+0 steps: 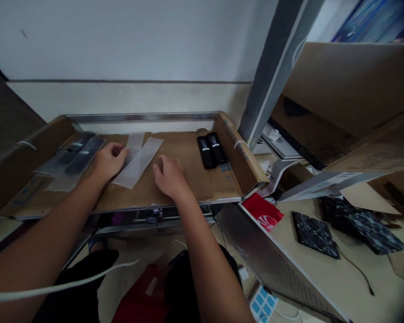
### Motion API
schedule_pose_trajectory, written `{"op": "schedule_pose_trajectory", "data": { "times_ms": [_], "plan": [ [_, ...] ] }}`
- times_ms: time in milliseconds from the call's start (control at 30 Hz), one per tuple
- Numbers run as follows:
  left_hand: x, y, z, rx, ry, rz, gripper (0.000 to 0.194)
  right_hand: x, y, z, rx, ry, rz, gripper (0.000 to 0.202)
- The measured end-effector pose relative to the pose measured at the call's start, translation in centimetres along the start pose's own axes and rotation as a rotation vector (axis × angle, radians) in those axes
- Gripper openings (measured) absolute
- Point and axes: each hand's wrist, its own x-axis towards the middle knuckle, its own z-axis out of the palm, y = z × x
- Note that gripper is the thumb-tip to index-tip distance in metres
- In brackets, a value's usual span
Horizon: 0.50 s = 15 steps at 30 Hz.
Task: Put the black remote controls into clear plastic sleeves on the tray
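My left hand (109,160) rests over the cardboard-lined shelf with its fingers loosely curled. A gap shows between thumb and forefinger, close beside two translucent plastic sleeves (138,163) that lie crossed. To their right is my right hand (170,176), bent at the fingers with thumb and forefinger apart and nothing visible in it. Left of my left hand, dark oblong devices (85,153) lie inside clear sleeves. Two black oblong devices with pale labels (211,150) lie side by side, unsleeved, near the right wall. What they are exactly, I cannot tell.
Folded cardboard walls (237,150) edge the shelf, with a metal post (272,67) beyond on the right. A large cardboard box (353,98) stands farther right. Below are a metal panel (276,255), a red bag (264,211) and a power strip (262,305). A white cable (70,283) crosses low left.
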Motion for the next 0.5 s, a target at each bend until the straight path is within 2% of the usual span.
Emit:
{"op": "schedule_pose_trajectory", "data": {
  "times_ms": [167, 333, 400, 500],
  "plan": [
    [0.2, -0.5, 0.2, -0.011, -0.011, 0.049, 0.034, 1.8, -1.0, 1.5, -0.089, -0.047, 0.076, 0.032],
    [0.5, -0.9, 0.4, -0.122, -0.044, 0.070, 0.028, 4.6, -1.9, 3.4, -0.065, -0.173, 0.055, 0.033],
    [0.5, -1.0, 0.4, -0.169, -0.053, 0.081, 0.026, 5.3, -2.2, 3.4, -0.033, -0.177, 0.050, 0.033],
    [0.6, -1.1, 0.5, -0.178, -0.047, 0.077, 0.025, 4.9, -2.7, 2.2, -0.010, -0.130, 0.108, 0.031]
  ]
}}
